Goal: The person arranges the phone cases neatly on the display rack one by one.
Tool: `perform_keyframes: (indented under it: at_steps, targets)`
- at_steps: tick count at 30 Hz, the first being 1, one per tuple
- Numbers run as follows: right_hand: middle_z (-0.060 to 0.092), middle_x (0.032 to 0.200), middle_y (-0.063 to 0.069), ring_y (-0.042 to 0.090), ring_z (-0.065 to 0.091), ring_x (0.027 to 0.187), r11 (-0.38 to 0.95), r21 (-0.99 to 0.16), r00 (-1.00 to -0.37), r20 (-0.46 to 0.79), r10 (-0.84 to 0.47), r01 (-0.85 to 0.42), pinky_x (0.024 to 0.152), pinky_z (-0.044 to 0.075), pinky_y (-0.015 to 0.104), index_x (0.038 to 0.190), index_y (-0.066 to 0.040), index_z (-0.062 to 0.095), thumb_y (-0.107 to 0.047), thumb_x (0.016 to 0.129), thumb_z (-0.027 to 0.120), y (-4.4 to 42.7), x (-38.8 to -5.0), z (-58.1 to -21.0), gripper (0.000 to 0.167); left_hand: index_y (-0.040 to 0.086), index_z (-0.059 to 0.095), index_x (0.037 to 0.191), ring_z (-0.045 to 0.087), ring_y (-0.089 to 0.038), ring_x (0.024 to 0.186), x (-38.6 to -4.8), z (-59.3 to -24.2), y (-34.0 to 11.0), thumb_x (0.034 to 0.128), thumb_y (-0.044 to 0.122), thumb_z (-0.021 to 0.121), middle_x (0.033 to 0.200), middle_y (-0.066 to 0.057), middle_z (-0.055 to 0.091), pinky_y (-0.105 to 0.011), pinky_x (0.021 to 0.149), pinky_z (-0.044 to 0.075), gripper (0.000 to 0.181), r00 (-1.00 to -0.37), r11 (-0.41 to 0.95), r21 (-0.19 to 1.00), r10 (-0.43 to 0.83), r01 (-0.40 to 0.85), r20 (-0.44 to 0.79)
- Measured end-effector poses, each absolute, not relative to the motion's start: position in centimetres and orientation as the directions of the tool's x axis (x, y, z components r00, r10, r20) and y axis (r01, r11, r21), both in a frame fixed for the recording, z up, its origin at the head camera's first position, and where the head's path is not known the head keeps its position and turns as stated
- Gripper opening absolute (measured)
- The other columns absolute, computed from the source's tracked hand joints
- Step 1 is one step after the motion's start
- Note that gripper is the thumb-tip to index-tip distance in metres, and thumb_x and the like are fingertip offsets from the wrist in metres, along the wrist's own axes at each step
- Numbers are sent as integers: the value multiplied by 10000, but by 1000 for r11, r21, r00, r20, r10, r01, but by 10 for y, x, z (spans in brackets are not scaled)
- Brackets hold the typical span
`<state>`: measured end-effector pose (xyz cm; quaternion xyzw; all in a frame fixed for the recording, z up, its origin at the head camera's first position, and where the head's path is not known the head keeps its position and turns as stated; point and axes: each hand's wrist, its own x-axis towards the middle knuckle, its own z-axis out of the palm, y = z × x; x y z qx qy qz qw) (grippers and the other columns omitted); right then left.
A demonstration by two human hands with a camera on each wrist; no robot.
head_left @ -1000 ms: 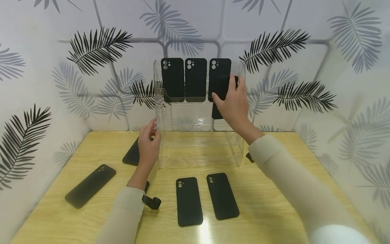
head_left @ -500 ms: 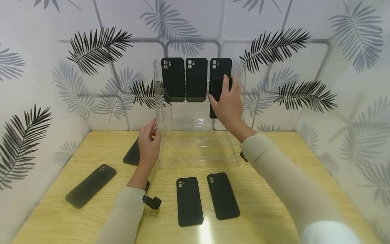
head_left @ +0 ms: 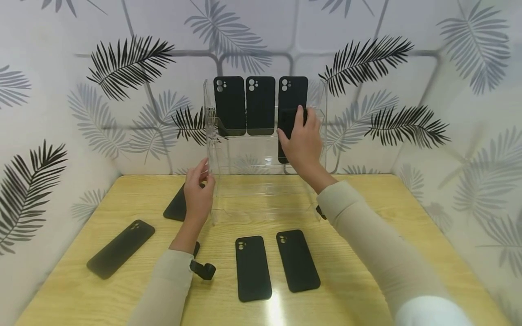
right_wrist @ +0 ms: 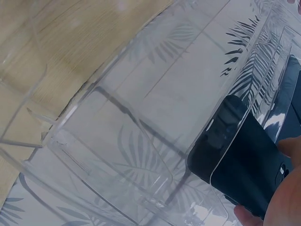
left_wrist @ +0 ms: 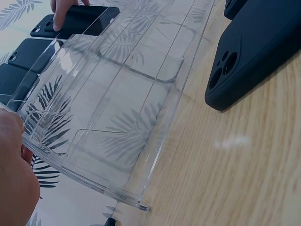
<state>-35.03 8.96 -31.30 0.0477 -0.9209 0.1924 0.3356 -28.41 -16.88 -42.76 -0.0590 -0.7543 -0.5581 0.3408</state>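
Observation:
A clear stepped acrylic display rack [head_left: 265,166] stands at the table's far side. Three black phone cases stand on its top tier: a left case [head_left: 230,106], a middle one [head_left: 260,106] and a right one [head_left: 294,93]. My right hand [head_left: 305,142] grips another black phone case [right_wrist: 244,165] by its edges, in front of the right one. Its lower end sits behind a clear lip of the tier below, as the right wrist view shows. My left hand [head_left: 198,192] holds the rack's left side panel [left_wrist: 89,181] between thumb and fingers.
Two phone cases, one [head_left: 253,269] and another [head_left: 298,261], lie in front of the rack. More lie to the left: one case [head_left: 121,249] near the edge, one [head_left: 176,206] behind my left hand, one mostly hidden by the left wrist. Patterned walls enclose the table [head_left: 346,280].
My right hand has moved left and slightly down with its phone case, which now sits lower and straighter at the second tier. The left hand has stayed on the rack.

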Motion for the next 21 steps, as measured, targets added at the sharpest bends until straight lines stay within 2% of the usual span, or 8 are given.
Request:
perform_keyframes:
  at_steps: [4,7,10,13,18,21]
  targets:
    - [246,1602,184,354,339,1399,926,-326,-782,621,58,-190,773,569,485,1613,-85,209,-521,964,611,89,-352,-315,879,101,560,1446,630,-309,1137,-283,-427,-169,976,14,570,1205,-188,568,-314,934,523,478,-760,376,800,-290,468,581]
    - [239,1605,191,360,328,1394,933,-314,-788,614,57,-177,871,554,475,1615,-79,195,-520,968,605,89,-353,-315,885,100,561,1444,628,-309,1139,-283,-427,-169,979,18,565,1203,-191,566,-291,940,519,472,-762,372,801,-289,469,580]
    - [252,1598,196,366,336,1372,944,-279,-785,619,38,-175,1031,468,477,1612,-68,198,-524,970,598,90,-354,-316,884,92,564,1440,629,-312,1137,-283,-428,-170,976,6,567,1200,-193,569,-243,932,511,472,-757,372,798,-291,474,585]
    - [280,1589,188,369,353,1352,951,-257,-778,627,30,-171,1134,357,487,1608,-66,209,-537,966,596,91,-354,-315,885,85,568,1435,633,-315,1128,-283,-429,-170,973,-3,571,1196,-194,572,-181,909,496,470,-752,376,795,-294,476,590]
    - [264,1620,151,351,316,1423,934,-309,-791,610,51,-178,1183,292,504,1616,-94,181,-560,967,575,94,-351,-315,890,88,571,1433,633,-300,1126,-285,-430,-170,972,13,573,1193,-190,571,-127,897,472,467,-757,371,799,-292,473,584]
    - [225,1645,139,347,270,1464,921,-340,-798,601,57,-190,1203,260,516,1616,-97,183,-554,981,550,97,-347,-316,864,98,572,1434,635,-299,1126,-285,-429,-170,973,18,576,1194,-188,571,-171,913,492,468,-760,367,802,-293,471,580]
